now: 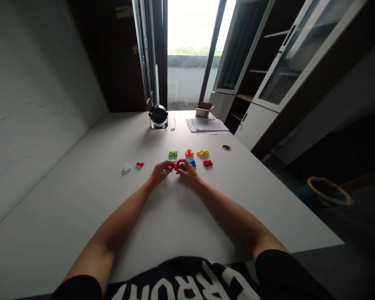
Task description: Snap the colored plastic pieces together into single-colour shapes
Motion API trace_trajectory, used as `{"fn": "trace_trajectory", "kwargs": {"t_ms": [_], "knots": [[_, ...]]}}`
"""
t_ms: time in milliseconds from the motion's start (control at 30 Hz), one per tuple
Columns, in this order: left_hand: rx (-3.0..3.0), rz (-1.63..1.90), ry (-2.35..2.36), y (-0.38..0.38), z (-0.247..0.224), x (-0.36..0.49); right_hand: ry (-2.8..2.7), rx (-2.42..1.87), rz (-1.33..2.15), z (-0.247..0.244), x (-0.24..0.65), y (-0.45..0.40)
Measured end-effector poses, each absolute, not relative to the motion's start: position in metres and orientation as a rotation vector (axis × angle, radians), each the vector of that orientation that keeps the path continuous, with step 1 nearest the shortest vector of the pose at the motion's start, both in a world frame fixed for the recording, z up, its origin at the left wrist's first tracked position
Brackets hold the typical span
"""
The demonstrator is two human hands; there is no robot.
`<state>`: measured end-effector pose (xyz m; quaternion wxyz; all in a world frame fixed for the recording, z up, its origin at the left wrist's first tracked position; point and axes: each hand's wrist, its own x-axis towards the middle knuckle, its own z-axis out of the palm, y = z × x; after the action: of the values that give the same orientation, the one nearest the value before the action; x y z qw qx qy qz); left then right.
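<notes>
Red plastic building piece (176, 165) is pinched by the fingertips of the left hand (160, 173) and right hand (186, 172), held just above a white table (112, 200). Just beyond the piece lie a blue brick (193, 163), green brick (173, 154), orange brick (189, 153), yellow brick (203, 153) and second red brick (207, 163). Left of it sit a third red brick (140, 164) and white brick (127, 168). Farther past it stand a black desk fan (158, 116), papers (208, 125) and a cardboard box (203, 110), its label too small to read. White lettering (187, 284) on a dark shirt is cut off by the frame.
</notes>
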<state>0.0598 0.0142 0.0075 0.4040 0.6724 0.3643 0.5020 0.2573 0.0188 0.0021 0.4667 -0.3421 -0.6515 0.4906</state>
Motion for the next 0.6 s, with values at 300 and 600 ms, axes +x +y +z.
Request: {"fn": "trace_trajectory", "kwargs": {"t_ms": [300,600], "knots": [[1.756,1.248,0.993,0.0093,0.0138,0.0602,-1.618,-0.872,1.142,-0.0036,0.2569,0.0211],[1.775,1.263,1.096,0.0078,0.0176,0.0584,-1.627,-0.875,1.125,-0.0042,0.2570,0.0208]]}}
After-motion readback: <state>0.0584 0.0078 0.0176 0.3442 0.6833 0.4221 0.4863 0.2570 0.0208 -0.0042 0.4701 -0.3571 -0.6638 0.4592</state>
